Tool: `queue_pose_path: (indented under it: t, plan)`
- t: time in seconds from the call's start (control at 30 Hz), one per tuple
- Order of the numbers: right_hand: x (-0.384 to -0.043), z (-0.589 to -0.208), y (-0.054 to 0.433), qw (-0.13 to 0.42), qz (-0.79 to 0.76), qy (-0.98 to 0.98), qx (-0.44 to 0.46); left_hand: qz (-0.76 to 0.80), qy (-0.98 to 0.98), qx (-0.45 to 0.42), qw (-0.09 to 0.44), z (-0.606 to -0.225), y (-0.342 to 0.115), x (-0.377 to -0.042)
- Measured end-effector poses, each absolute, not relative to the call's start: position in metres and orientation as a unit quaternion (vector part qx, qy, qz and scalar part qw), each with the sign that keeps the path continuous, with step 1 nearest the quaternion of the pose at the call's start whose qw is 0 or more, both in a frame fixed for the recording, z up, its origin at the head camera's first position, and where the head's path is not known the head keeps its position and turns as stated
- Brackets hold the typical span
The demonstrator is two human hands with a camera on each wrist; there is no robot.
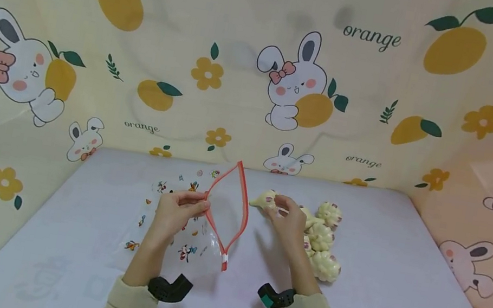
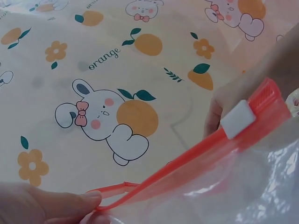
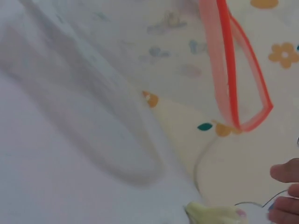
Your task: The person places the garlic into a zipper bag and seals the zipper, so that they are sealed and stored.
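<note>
Backdrop was cream cloth [image 1: 229, 112] with rabbits and oranges; you worked over a pale-covered table [image 1: 381, 288], hands well apart. Your left hand [image 1: 176, 213] pinched the red zip rim [image 1: 245, 217] of a clear printed bag [image 1: 185, 261] on its 9 o'clock side, mouth spread, white slider [image 1: 225, 258] at the 6 o'clock end. Your right hand [image 1: 290, 222] had its fingers curled about one pale knobbly piece [image 1: 264, 200]; right wrist view cropped it, so couldn't tell how firm that grip was or whether the piece was off the table.

Step in hand, my read: one piece taken while the bag mouth was held ready. Next move seemed to call for a steady rim pinch, a wide mouth and the piece going toward 8 o'clock, narrow end first, clear of the soft rim.

Positions: held piece sat at 10 o'clock of your right hand, out past the mouth's 2 o'clock edge. Bag mouth was at 3 o'clock of your left hand, just beside it. Other pieces [image 1: 322, 237] lay bunched at 3 to 4 o'clock of your right hand, near it
</note>
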State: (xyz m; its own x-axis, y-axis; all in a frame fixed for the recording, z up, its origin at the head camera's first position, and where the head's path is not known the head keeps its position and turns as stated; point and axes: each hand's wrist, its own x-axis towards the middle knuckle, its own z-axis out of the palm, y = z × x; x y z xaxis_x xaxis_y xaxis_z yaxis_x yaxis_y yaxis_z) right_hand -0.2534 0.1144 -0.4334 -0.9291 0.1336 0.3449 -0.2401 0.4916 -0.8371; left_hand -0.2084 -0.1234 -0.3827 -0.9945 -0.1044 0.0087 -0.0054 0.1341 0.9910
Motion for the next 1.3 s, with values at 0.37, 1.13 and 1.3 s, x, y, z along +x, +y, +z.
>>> queue_pose_path:
  t: [0.37, 1.13, 1.3]
  plan:
    - [-0.276, -0.444, 0.11, 0.2, 0.492, -0.847, -0.035, -0.657, -0.752, 0.043, 0.041, -0.382, -0.124, -0.208]
    - [-0.31, -0.448, 0.118, 0.057, 0.441, -0.892, -0.077, -0.66, -0.749, 0.025, 0.052, -0.383, -0.124, -0.207]
    - [-0.313, -0.45, 0.118, 0.049, 0.433, -0.898, -0.063, -0.658, -0.751, 0.035, 0.046, -0.384, -0.123, -0.209]
